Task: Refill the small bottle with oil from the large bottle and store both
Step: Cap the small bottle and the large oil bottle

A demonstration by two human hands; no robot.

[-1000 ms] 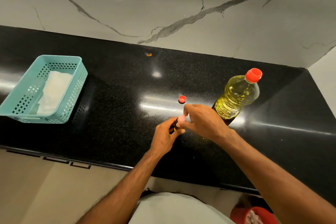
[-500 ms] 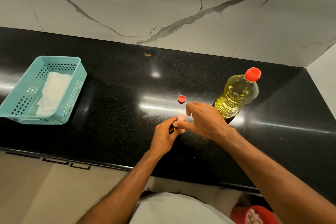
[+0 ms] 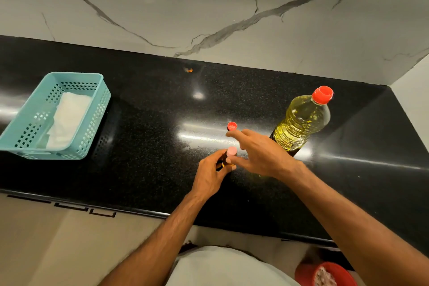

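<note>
On the black counter [image 3: 151, 146], my left hand [image 3: 209, 176] grips the small dark bottle [image 3: 223, 160], which stands upright with a pale pink stopper [image 3: 231, 151] in its neck. My right hand [image 3: 262, 155] hovers just right of it with its fingers stretched forward. The index fingertip lies right beside a small red cap [image 3: 232, 126] on the counter, and the thumb is near the stopper. The large bottle [image 3: 301, 121] of yellow oil stands upright behind my right hand, its red cap [image 3: 322, 95] on.
A teal perforated basket [image 3: 23, 146] holding a white cloth [image 3: 69, 118] sits at the counter's left. A marble wall runs behind the counter, and a side wall closes the right end. A red bin [image 3: 325, 274] stands on the floor at lower right.
My right hand has let go of the pink stopper and stretched its fingers forward to the loose red cap. My left hand keeps holding the small bottle.
</note>
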